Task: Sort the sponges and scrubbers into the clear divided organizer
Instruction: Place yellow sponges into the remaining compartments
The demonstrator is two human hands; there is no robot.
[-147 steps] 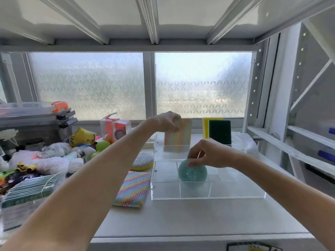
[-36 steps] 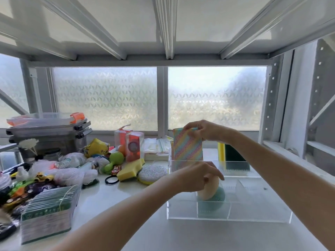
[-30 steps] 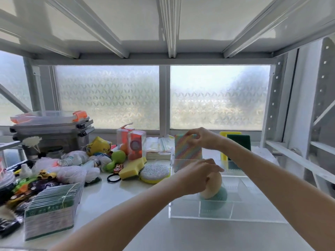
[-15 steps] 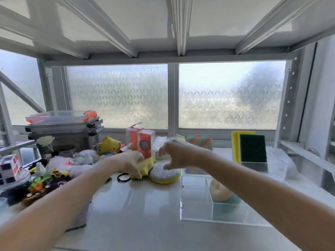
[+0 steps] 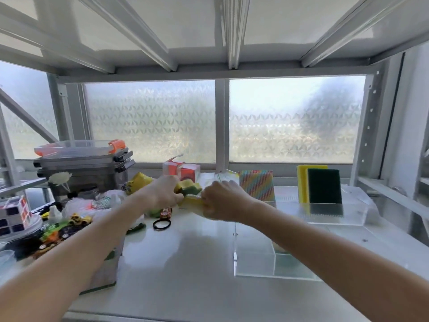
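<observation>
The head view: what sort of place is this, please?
Probably a home storage or utility corner, not a kitchen. A white metal shelf rack frames the worktop, frosted windows stand behind, and toys such as a puzzle cube lie heaped beside sponges.

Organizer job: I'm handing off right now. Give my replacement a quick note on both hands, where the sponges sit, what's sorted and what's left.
Left hand: gripping the yellow-green sponge at the clutter pile.
Right hand: closed on a yellow scrubber beside it.
Done: rainbow sponge and yellow-and-green scouring pads stand upright in the rear of the clear organizer; front compartments are mostly hidden by the right arm.
Left: bring both held pieces over and place them in compartments.
</observation>
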